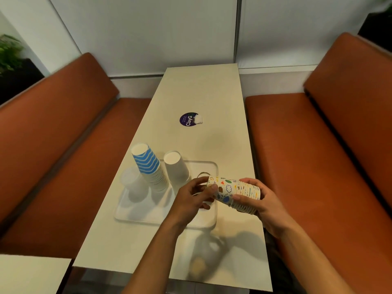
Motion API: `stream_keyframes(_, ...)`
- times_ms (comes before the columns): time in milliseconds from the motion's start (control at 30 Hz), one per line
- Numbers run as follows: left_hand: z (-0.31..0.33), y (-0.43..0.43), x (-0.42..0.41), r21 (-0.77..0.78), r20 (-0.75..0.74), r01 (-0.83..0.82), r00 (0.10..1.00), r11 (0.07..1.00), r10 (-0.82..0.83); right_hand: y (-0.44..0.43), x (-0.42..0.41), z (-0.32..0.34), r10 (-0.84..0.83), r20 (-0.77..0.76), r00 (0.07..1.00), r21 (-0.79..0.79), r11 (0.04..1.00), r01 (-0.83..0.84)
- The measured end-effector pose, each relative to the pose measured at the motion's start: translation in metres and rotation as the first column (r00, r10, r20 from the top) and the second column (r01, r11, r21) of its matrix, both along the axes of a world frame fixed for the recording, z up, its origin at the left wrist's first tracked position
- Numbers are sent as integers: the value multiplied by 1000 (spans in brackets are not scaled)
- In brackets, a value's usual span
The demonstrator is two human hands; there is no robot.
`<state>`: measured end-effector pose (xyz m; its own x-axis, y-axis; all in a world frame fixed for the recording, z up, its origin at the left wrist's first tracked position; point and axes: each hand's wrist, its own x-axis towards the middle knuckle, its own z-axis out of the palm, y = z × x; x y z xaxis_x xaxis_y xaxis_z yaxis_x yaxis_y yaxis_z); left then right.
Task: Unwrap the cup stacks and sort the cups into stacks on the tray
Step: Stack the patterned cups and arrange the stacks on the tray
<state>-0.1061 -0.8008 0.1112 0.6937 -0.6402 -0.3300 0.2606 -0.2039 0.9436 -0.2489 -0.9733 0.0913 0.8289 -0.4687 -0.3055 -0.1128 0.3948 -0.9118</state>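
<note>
Patterned stack (235, 194) lies sideways in the air over the tray's (148, 217) right edge. The right hand (261, 206) grips its rim end and the left hand (191, 200) pinches its base end. Blue-striped stack (148, 166) and white stack (176, 168) stand upside down on the tray.

The doodle stack (237, 193) is white, scattered with small drawings in blue, green, red, yellow and brown. The chevron stack (148, 164) bears blue and white zigzag bands on its top cup, the white stack (176, 167) is plain, and the clear cups (133, 182) look frosted, though blur makes that uncertain. The tray (148, 215) is whitish, the table (201, 92) cream, the benches (63, 128) rust-orange, the sticker (188, 119) dark purple with white lettering.
</note>
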Motion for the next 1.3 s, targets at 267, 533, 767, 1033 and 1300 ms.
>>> stream_keyframes(267, 6, 41, -1, -10, 265, -247, 934, 969, 241, 26, -26, 3, -250, -15, 968, 20, 968, 250)
stream_keyframes(533, -1, 17, 6, 263, 735, -222, 677, 939, -46, 21, -25, 14, -266, -6, 964, 10, 964, 267)
stream_keyframes(767, -22, -20, 26, 545, 683, -185, 664, 818, -305, -12, 0, 17, -191, -29, 981, 16, 981, 192)
stream_keyframes(1033, -41, -45, 33, 640, 590, -164, 731, 751, -343, -52, 25, 27, -80, -74, 994, 33, 996, 82)
stream_keyframes(1300, -38, -61, 24, 663, 504, -150, 814, 733, -290, -77, 46, 24, 18, -136, 990, 43, 999, -12)
